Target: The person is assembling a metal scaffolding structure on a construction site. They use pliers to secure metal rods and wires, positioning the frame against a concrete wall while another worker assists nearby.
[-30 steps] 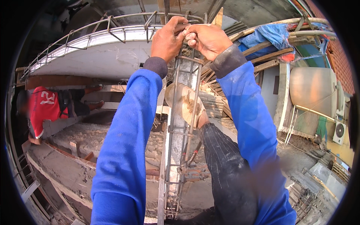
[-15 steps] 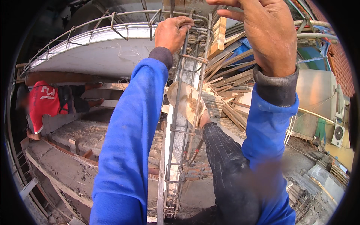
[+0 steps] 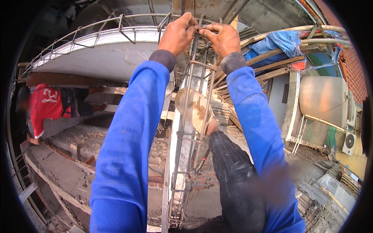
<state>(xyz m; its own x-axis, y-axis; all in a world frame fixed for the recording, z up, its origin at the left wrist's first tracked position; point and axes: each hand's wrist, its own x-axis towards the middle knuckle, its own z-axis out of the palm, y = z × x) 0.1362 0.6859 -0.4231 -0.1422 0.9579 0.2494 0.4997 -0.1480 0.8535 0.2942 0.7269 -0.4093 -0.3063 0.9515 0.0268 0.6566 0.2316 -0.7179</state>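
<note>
A long cage of rusty steel bars (image 3: 186, 155) with square ties runs away from me over a narrow white form. My left hand (image 3: 178, 34) grips the top of a bar at the cage's far end. My right hand (image 3: 222, 38) is closed on the same spot from the right, fingers pinching at the bars, whatever is between them too small to see. Both arms wear blue sleeves. My foot in a muddy sandal (image 3: 196, 109) presses on the cage below the hands.
A person in a red shirt (image 3: 46, 110) crouches at the left by concrete steps (image 3: 77, 143). Stacked timber and a blue tarp (image 3: 283, 42) lie at the upper right. A curved rebar frame (image 3: 97, 33) arcs at the upper left. An air-conditioning unit (image 3: 348, 143) sits far right.
My right hand, lifted away and open half a second ago, has come back down onto the cage top beside my left hand, which stayed gripping.
</note>
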